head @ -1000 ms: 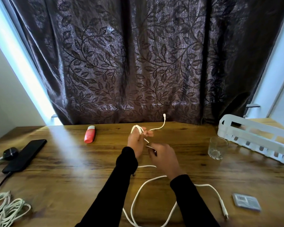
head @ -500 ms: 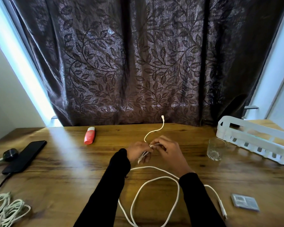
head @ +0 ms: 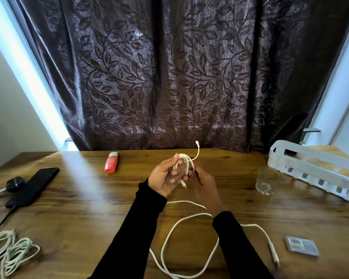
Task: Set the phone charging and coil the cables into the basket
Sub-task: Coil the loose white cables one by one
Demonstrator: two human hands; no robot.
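Holding one cable (head: pixel 186 162), two hand (head: pixel 166 179) grips.

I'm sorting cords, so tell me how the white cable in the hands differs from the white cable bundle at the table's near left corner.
The cable in the hands is only partly looped, its long tail loose across the table; the cable bundle is fully gathered. The left hand holds the first and the right hand pinches it; nothing touches the bundle. Both are white and outside the basket.

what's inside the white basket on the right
Nothing shows inside the white basket: through its side slots only wooden table appears. Its near wall hides the basket floor, so small items could lie there unseen.
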